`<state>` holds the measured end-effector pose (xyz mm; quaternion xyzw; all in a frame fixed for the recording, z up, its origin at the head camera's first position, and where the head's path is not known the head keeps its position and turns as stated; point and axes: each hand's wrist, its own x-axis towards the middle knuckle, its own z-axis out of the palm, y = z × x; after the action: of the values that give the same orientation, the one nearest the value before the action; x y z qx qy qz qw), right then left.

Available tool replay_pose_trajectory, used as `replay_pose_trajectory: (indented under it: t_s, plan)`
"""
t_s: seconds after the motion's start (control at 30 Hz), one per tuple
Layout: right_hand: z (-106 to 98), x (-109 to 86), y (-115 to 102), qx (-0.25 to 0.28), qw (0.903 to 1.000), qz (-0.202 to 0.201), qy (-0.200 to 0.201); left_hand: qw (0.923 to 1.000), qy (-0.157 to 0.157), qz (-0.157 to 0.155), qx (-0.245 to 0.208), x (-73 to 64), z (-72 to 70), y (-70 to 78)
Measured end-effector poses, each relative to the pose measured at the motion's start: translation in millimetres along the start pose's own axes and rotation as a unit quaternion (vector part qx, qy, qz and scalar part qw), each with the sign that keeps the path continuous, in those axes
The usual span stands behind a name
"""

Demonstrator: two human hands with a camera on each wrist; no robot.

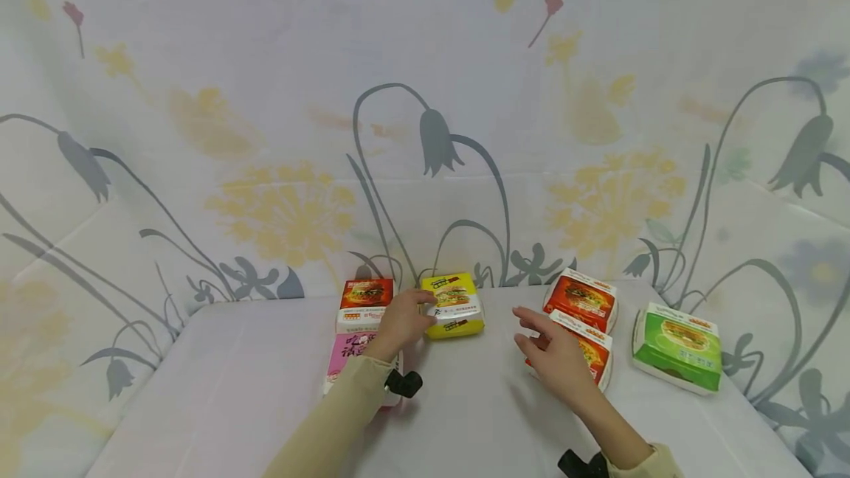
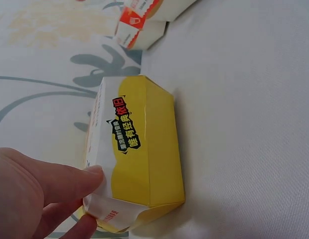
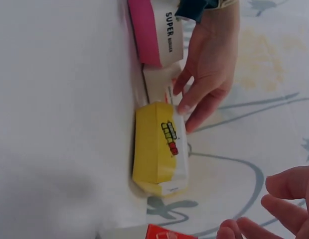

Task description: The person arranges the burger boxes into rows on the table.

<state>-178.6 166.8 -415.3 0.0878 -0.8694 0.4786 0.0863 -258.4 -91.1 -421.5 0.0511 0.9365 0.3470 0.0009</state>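
Observation:
My left hand (image 1: 406,318) is at the left end of a yellow and white burger box (image 1: 454,306), fingers reaching over its edge. In the left wrist view, the thumb (image 2: 94,175) lies along the top edge of the box, and other fingertips are by its near corner. The right wrist view shows the same box (image 3: 158,149) standing on the table under those fingertips. My right hand (image 1: 553,349) hovers with loosely bent fingers and nothing in them, partly covering the nearer red burger box (image 1: 598,352).
Behind that lies another red box (image 1: 581,299), and a green burger box (image 1: 679,349) sits to the far right. On the left, a red and white box (image 1: 365,295) stands behind a pink box (image 1: 345,349), partly hidden by the left arm. A flowered curtain (image 1: 425,227) borders the white table (image 1: 265,375).

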Motion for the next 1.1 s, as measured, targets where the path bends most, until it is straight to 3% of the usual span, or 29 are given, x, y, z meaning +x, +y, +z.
replay_pose_trajectory:
  t_s: [0.2,0.5,0.7,0.93,1.1]
  plan:
    - [-25.5,-9.1,17.6,-0.016,0.998,-0.044,0.042,1.0,-0.002,-0.006,-0.004,-0.6,-0.9,1.1]
    - [-68.0,-14.2,42.9,-0.098,0.9867,-0.088,0.095,1.0,0.0,-0.002,0.001,-2.0,-1.8,3.4]
    - [-84.1,-14.4,54.8,-0.163,0.9814,-0.053,0.085,1.0,0.002,-0.003,0.005,-0.9,-0.9,1.9]
    - [-90.4,-14.1,63.1,-0.191,0.9808,0.031,0.024,1.0,0.001,-0.008,-0.001,-0.8,-1.1,2.0]
    - [-90.5,-11.2,68.5,-0.195,0.9794,0.053,-0.007,0.9999,0.001,-0.008,-0.007,-1.0,-1.3,2.2]
